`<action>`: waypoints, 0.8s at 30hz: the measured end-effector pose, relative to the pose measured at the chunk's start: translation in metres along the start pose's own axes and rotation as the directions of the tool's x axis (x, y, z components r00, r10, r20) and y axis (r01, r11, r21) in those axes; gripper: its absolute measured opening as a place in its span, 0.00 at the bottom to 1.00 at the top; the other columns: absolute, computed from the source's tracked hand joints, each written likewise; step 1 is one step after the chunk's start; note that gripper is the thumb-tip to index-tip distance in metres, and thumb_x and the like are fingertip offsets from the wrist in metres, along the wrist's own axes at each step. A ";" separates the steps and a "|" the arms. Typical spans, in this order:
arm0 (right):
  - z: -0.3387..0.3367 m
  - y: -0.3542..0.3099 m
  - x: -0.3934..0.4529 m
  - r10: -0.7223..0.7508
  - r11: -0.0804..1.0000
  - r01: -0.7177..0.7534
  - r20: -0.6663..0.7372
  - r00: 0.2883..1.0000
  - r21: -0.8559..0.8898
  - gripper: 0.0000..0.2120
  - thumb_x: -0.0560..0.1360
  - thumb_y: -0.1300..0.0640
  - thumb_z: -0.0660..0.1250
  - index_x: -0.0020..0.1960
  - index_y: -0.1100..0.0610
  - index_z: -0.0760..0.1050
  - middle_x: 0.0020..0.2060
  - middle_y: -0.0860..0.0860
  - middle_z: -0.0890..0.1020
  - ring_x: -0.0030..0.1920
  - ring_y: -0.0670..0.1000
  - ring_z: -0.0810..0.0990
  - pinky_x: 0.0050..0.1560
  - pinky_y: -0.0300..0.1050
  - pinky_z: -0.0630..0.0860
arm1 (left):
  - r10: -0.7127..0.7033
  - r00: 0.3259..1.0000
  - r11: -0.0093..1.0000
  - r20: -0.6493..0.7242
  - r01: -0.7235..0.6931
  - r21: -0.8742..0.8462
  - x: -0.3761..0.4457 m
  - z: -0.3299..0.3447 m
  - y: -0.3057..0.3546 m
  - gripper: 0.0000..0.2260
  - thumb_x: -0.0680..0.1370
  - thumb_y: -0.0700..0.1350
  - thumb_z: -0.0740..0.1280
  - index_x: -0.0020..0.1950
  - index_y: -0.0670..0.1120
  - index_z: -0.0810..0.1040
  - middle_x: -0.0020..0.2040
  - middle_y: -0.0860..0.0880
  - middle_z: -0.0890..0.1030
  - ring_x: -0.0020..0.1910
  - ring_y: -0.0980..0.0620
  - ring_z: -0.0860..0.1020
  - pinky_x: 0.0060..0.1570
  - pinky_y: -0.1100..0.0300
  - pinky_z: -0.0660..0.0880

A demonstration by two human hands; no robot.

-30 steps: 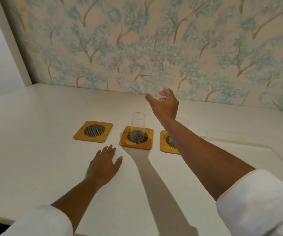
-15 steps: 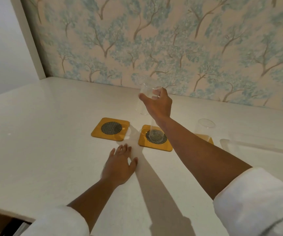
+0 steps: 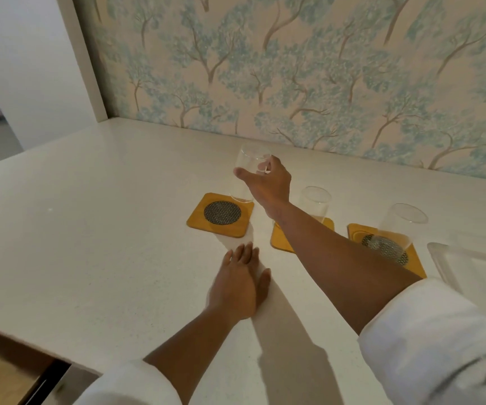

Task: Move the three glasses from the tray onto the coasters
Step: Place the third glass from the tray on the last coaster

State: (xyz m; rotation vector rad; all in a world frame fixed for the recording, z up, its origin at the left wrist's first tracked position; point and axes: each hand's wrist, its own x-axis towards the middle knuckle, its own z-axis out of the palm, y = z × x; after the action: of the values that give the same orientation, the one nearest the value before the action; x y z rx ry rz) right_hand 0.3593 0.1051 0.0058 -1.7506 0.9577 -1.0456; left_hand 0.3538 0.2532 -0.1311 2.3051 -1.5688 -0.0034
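Observation:
Three yellow coasters with dark mesh centres lie in a row on the white counter. My right hand (image 3: 268, 182) grips a clear glass (image 3: 246, 176) near its rim, held upright over the far right corner of the left coaster (image 3: 221, 213). A second glass (image 3: 315, 204) stands on the middle coaster (image 3: 282, 241), partly hidden by my forearm. A third glass (image 3: 401, 226) stands on the right coaster (image 3: 388, 249). My left hand (image 3: 241, 283) rests flat on the counter in front of the coasters, fingers together, holding nothing.
A clear tray (image 3: 469, 258) lies at the right edge of the counter (image 3: 90, 229), with nothing seen in it. Tree-patterned wallpaper rises right behind the coasters. The counter's front edge and an open drawer (image 3: 16, 375) show at the lower left.
My right hand has carried the glass leftward and lower, from behind the middle coaster to the left coaster. The view has swung left. The left hand stays flat on the counter.

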 end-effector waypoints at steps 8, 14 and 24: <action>0.033 0.018 0.004 0.051 0.997 -0.046 0.068 0.996 -0.065 0.33 0.59 0.40 0.78 0.57 0.56 0.75 0.54 0.49 0.79 0.53 0.52 0.80 0.53 0.53 0.79 | -0.012 0.999 0.999 0.041 0.011 0.031 0.006 0.001 0.007 0.31 0.80 0.60 0.43 0.79 0.47 0.52 0.80 0.47 0.52 0.79 0.48 0.48 0.76 0.51 0.41; 0.053 0.030 0.003 0.066 0.992 -0.056 0.096 0.993 -0.109 0.29 0.60 0.42 0.79 0.55 0.54 0.75 0.53 0.48 0.78 0.53 0.52 0.79 0.53 0.52 0.79 | -0.012 1.000 1.000 0.024 0.012 0.014 0.008 0.009 0.003 0.32 0.79 0.61 0.42 0.79 0.47 0.54 0.80 0.48 0.55 0.79 0.49 0.49 0.76 0.50 0.43; 0.064 0.038 0.000 0.080 0.979 -0.052 0.136 0.987 -0.198 0.30 0.61 0.42 0.78 0.58 0.54 0.74 0.55 0.48 0.77 0.55 0.51 0.78 0.56 0.52 0.78 | 0.008 1.000 1.000 0.017 -0.007 -0.017 0.005 0.004 0.005 0.30 0.80 0.61 0.41 0.79 0.48 0.56 0.79 0.49 0.56 0.79 0.50 0.49 0.76 0.49 0.44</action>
State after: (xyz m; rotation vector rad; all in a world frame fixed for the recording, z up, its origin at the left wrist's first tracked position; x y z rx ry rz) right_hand 0.4111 0.1107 -0.0472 -1.9107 1.0477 -0.7935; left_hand 0.3509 0.2458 -0.1329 2.2921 -1.5796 -0.0337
